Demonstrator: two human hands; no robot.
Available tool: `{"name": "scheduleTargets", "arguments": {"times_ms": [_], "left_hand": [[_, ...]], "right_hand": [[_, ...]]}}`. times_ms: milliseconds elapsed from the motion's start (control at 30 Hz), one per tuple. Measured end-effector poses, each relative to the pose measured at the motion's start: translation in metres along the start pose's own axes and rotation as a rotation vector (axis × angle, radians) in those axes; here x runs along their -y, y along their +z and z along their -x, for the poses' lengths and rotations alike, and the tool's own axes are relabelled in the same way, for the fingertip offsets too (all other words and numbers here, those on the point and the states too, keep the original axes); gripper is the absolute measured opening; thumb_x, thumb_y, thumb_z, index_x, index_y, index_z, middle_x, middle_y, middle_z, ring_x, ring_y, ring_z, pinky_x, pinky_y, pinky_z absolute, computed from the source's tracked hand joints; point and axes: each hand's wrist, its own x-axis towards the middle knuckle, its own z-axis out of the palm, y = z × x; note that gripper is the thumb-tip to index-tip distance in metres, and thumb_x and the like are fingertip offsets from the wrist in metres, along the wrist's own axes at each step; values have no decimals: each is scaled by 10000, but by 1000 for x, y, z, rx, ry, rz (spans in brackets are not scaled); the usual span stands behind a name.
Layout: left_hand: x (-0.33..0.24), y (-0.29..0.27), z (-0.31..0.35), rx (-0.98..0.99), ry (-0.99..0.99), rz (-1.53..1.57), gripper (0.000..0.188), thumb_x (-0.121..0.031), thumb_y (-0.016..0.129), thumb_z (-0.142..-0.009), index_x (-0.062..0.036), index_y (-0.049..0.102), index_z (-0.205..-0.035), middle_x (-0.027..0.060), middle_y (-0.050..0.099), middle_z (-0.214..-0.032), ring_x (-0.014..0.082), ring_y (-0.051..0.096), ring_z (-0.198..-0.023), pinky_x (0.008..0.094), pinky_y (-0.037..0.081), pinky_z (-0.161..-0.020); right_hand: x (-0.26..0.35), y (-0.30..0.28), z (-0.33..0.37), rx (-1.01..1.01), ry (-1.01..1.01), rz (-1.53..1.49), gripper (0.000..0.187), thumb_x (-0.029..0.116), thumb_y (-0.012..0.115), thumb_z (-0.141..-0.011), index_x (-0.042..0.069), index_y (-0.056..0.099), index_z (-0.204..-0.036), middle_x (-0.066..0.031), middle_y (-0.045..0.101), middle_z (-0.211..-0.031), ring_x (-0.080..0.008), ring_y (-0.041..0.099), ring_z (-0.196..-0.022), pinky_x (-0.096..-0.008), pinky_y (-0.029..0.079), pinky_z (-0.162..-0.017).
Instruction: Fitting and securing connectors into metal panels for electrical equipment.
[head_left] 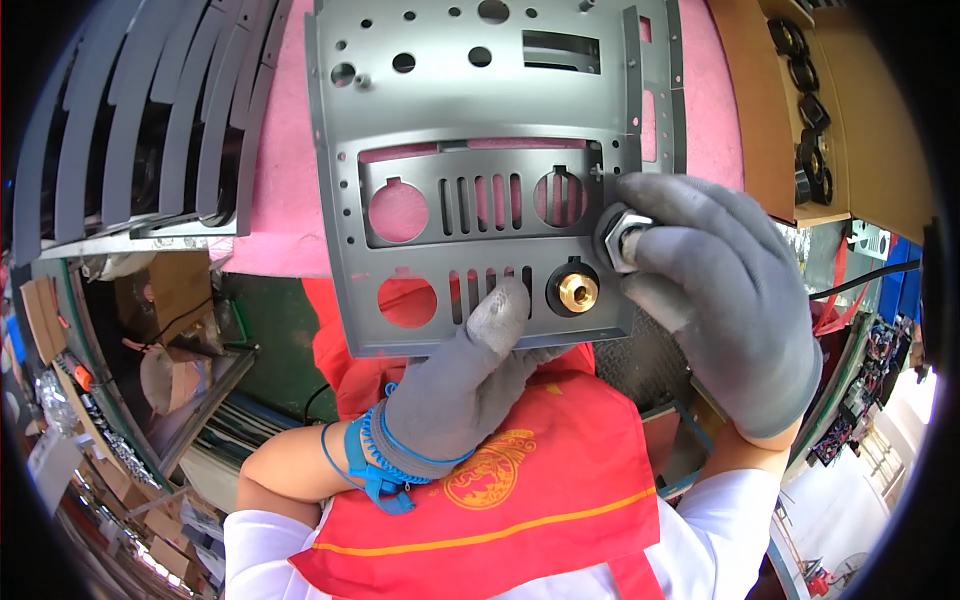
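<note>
A grey sheet-metal panel (480,110) with round holes and slots lies on the pink tabletop, its near edge jutting out toward me. My left hand (455,370), gloved in grey, grips that edge, thumb on top beside the slots and fingers mostly hidden underneath. A black-collared brass fitting (577,292) sticks up through the lower right round hole. Just to its upper right, my gloved right hand (725,270) pinches a silver hex nut (624,240) between thumb and fingers. A dark round washer seems to sit against the nut. The other large round holes hold no fitting.
Several similar grey panels (150,110) stand in a row at the left. A cardboard box (775,120) with black ring-shaped parts is at the right. The pink tabletop (285,180) shows around the panel. A blue coiled wrist strap (385,470) circles my left wrist.
</note>
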Motion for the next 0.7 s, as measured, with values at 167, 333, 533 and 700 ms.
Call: {"name": "scheduleTargets", "arguments": {"times_ms": [167,333,533,700], "left_hand": [[3,-14,12,-13,56,-23,514,-390,394,-1030,-20,416,-1386,126,514,-1357,238,479,-1280,430,337,-1104],[-10,-42,27,-108,724,-1492,376,5,510,-923,-23,559,-1295,141,631,-1123,305,632,-977,356,498,-852],[-19,-45,41,-106,547,-1184,365,25,564,-890,-7,588,-1253,136,637,-1079,256,639,-879,322,509,-752],[-24,-35,36,-313,142,-454,282,-59,594,-913,-5,607,-1189,105,646,-1021,198,629,-872,303,503,-741]], "right_hand": [[23,8,4,10,28,-5,297,64,745,-667,63,606,-930,-136,663,-1102,-333,641,-960,-404,502,-814],[40,8,13,60,-9,-72,315,75,749,-657,77,605,-936,-124,660,-1081,-314,641,-942,-390,499,-788],[27,4,-33,-177,-52,-153,225,48,731,-702,51,626,-901,-131,664,-1111,-311,638,-924,-379,501,-788],[6,45,-62,-220,-258,-108,272,35,732,-714,41,606,-954,-116,657,-1141,-324,629,-968,-383,498,-817]]}}
